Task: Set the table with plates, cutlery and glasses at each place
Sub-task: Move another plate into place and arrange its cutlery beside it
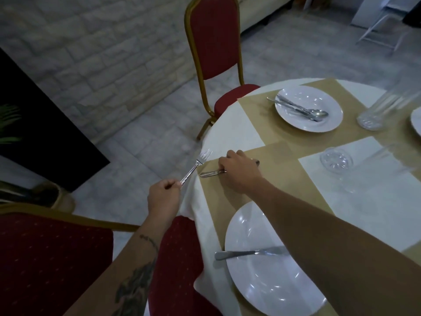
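Note:
A round table [237, 131] with a white cloth and tan placemats fills the right side. My left hand [163, 197] grips a fork [197, 166] by its handle, tines up, just off the table's edge. My right hand [239, 171] rests on the near placemat, closed on a piece of cutlery [211, 173] whose handle sticks out to the left; its head is hidden. The near plate [262, 277] carries a knife [248, 253] across it. On the far plate [319, 124] lie a spoon and other cutlery [300, 109]. A low glass [336, 161] and a tall glass [376, 115] stand to the right.
A red chair with a gold frame [213, 42] stands behind the far place. Another red chair [54, 265] is at the lower left, its seat by the near place. A second plate's rim [417, 124] shows at the right edge. Stone floor lies to the left.

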The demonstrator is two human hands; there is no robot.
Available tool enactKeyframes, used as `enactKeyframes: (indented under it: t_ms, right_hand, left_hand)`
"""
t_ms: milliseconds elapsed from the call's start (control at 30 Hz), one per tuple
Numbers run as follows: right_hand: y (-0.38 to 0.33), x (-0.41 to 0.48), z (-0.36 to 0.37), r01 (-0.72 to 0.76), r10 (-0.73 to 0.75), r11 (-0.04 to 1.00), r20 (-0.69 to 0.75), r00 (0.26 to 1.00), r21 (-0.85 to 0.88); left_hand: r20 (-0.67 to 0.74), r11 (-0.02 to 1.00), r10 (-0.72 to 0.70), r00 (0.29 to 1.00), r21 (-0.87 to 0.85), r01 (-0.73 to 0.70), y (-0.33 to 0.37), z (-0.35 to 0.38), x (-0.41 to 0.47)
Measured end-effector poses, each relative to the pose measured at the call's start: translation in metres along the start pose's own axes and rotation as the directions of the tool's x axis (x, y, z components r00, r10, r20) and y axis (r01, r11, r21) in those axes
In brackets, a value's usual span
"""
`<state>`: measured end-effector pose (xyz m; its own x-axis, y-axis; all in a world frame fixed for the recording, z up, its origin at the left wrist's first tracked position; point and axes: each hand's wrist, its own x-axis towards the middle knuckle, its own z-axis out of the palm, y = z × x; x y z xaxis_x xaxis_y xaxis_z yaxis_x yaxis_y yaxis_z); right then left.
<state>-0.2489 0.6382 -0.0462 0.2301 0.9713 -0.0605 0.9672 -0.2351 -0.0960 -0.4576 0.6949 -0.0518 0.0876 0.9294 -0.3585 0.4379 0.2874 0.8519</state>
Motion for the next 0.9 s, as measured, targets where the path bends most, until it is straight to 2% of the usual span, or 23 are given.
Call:
enactKeyframes:
  t_ms: [200, 333, 467, 567, 633, 800, 900]
  right_hand:
    - [-0.003, 0.003, 0.0, 0.028, -0.028, 1.0, -0.061, 0.998, 0.0]
    - [-0.004, 0.005, -0.002, 0.001, 0.004, 0.998, -0.077, 0.997, 0.058]
    - [-0.001, -0.008, -0.008, -0.131, 0.171, 0.962, -0.151, 0.974, 0.242]
    - [0.003, -0.024, -0.017, -0.247, 0.325, 0.896, -0.165, 0.931, 0.369]
    - [0.006, -0.035, -0.019, -0.275, 0.363, 0.876, -0.164, 0.917, 0.396]
    - [0.004, -0.054, -0.012, -0.196, 0.212, 0.935, -0.025, 0.977, 0.296]
    - [0.004, -0.053, -0.005, -0.156, 0.163, 0.962, -0.015, 0.986, 0.224]
  left_hand:
    - [-0.009, 1.0, -0.008, 1.0, 0.015, 0.008, 0.001, 0.0, 0.004]
    - [0.008, 1.0, 0.004, 1.0, 0.028, -0.004, -0.005, 0.001, 0.004]
    - [0.052, 0.996, 0.032, 0.998, 0.078, -0.036, -0.003, 0.01, 0.0]
    - [0.118, 0.975, 0.107, 0.987, 0.181, -0.128, 0.008, 0.026, -0.009]
    - [0.178, 0.949, 0.155, 0.972, 0.245, -0.197, 0.016, 0.04, -0.013]
    - [0.311, 0.849, 0.252, 0.917, 0.384, -0.363, 0.027, 0.072, -0.015]
    - [0.337, 0.807, 0.287, 0.897, 0.419, -0.416, 0.03, 0.076, -0.013]
